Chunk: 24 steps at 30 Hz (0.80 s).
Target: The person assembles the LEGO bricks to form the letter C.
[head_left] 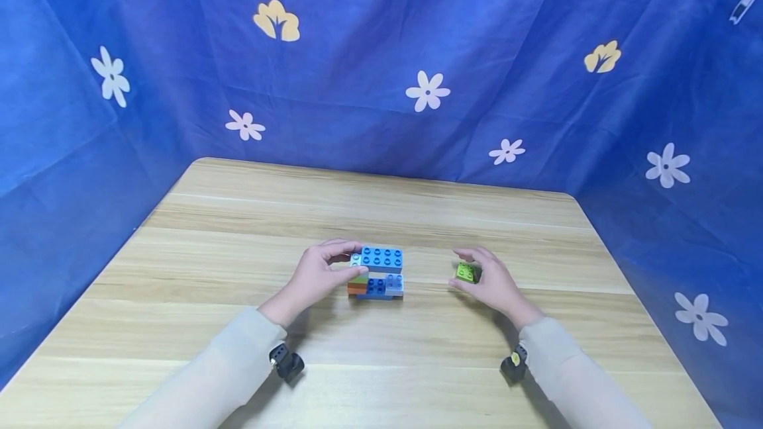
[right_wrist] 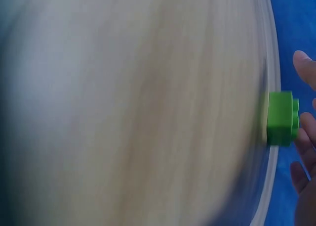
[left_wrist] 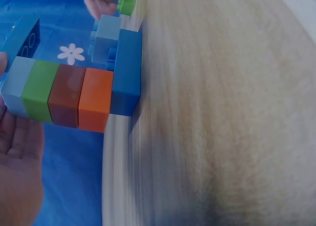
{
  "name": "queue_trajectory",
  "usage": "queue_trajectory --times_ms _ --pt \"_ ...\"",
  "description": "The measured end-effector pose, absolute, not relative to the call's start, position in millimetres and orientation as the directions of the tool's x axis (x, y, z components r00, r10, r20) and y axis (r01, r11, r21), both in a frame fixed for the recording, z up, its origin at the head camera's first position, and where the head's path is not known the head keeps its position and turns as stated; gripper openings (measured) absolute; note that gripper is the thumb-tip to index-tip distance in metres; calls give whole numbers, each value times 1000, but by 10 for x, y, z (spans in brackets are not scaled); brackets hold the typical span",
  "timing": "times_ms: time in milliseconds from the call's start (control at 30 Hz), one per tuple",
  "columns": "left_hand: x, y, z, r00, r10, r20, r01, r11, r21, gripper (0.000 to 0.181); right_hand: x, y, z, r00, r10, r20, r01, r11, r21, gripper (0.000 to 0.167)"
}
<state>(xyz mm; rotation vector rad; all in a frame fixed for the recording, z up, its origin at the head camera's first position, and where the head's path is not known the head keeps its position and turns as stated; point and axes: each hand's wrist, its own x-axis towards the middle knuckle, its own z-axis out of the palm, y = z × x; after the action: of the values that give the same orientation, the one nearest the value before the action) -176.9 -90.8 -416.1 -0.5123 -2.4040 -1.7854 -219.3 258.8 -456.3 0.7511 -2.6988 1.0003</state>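
Observation:
On the table stands a toy building-brick structure [head_left: 381,259]. In the left wrist view its side column shows a light blue brick [left_wrist: 19,81], a green one [left_wrist: 39,90], a brown one [left_wrist: 65,95] and an orange one [left_wrist: 95,98], joined to a dark blue base brick [left_wrist: 127,72]. A long blue brick tops it. My left hand [head_left: 316,278] pinches the column's upper end between thumb and fingers. To the right, a lime green brick [head_left: 465,273] sits studs up on the table. My right hand [head_left: 493,285] curves around it, with a gap between thumb and brick [right_wrist: 280,118].
The wood-grain table [head_left: 417,376] has blue patterned cloth [head_left: 357,85] hanging behind and at both sides. Bare tabletop separates the structure from the lime green brick. Each wrist wears a small black camera.

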Motion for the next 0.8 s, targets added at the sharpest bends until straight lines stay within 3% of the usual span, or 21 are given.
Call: queue_trajectory --times_ms 233,567,800 --pt "-1768 -914 -4162 -937 207 281 328 252 910 39 -2202 2724 -4619 -869 -390 304 -494 683 -538 63" --pt "-1771 -911 -4161 -938 209 277 324 240 915 39 -2174 2760 -4645 -903 -341 262 -429 751 -501 43" --pt "-1776 -911 -4171 -939 210 273 320 239 917 39 -2185 2685 -4572 -907 -334 258 -422 730 -538 39"
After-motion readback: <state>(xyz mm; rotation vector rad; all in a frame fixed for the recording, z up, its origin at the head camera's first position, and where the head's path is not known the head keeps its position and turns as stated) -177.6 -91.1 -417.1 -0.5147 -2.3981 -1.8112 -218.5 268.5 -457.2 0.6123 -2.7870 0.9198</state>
